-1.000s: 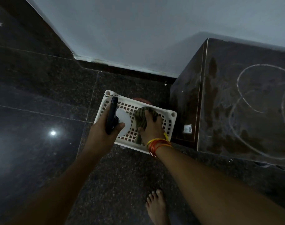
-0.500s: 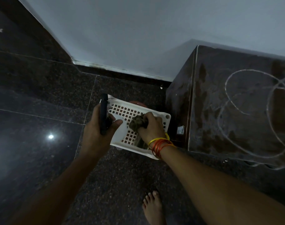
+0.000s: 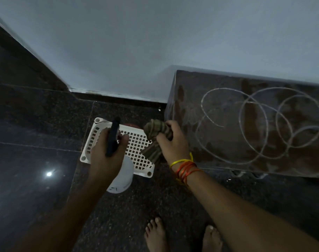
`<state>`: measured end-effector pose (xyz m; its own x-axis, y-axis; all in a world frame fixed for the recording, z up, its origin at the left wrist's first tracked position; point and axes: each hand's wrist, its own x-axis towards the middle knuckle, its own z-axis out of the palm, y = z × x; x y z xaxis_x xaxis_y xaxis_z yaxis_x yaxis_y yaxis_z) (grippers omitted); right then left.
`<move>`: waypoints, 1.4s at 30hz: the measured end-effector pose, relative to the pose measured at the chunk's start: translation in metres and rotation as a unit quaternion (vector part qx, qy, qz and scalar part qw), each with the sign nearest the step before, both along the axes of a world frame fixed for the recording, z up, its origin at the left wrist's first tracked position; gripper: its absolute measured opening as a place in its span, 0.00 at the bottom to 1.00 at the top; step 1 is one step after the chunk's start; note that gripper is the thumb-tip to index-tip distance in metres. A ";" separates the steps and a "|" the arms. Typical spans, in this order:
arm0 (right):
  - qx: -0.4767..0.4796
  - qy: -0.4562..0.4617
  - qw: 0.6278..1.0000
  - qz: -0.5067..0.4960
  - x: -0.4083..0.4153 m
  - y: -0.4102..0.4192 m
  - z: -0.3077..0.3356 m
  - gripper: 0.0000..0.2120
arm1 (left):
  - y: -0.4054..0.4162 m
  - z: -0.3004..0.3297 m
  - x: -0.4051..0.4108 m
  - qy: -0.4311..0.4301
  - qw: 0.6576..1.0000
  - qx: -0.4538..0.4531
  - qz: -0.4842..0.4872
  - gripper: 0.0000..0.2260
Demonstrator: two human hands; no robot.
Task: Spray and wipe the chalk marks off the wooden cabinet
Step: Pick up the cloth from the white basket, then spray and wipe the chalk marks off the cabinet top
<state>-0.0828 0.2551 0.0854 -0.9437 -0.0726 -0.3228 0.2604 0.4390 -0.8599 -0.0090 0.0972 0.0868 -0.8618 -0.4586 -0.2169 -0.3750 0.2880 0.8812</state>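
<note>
A dark wooden cabinet (image 3: 218,142) stands on the right against the wall. Looping white chalk marks (image 3: 253,124) cover its top. My left hand (image 3: 104,159) grips a spray bottle (image 3: 121,177) with a white body and a black trigger head, lifted above the basket. My right hand (image 3: 173,140) holds a bunched olive-green cloth (image 3: 155,130), raised just left of the cabinet's corner.
A white perforated plastic basket (image 3: 136,142) sits on the dark polished floor (image 3: 27,151) between my hands, with something reddish behind it. A pale wall (image 3: 155,42) runs behind. My bare feet (image 3: 155,235) are at the bottom edge.
Both hands lifted out of the basket, the left with the spray bottle and the right with the cloth. The view shifted right, showing more of the cabinet top.
</note>
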 end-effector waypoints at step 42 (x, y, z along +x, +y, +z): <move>0.093 0.068 0.973 -0.199 -0.006 0.279 0.059 0.14 | 0.231 0.068 -0.058 -0.070 0.970 -0.151 -0.178 0.19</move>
<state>-0.0892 0.5341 0.1440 -0.9200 0.3555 -0.1649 0.3307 0.4784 -0.8135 -0.0667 0.3284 0.1548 -0.9489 -0.1978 -0.2457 -0.3143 0.6588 0.6835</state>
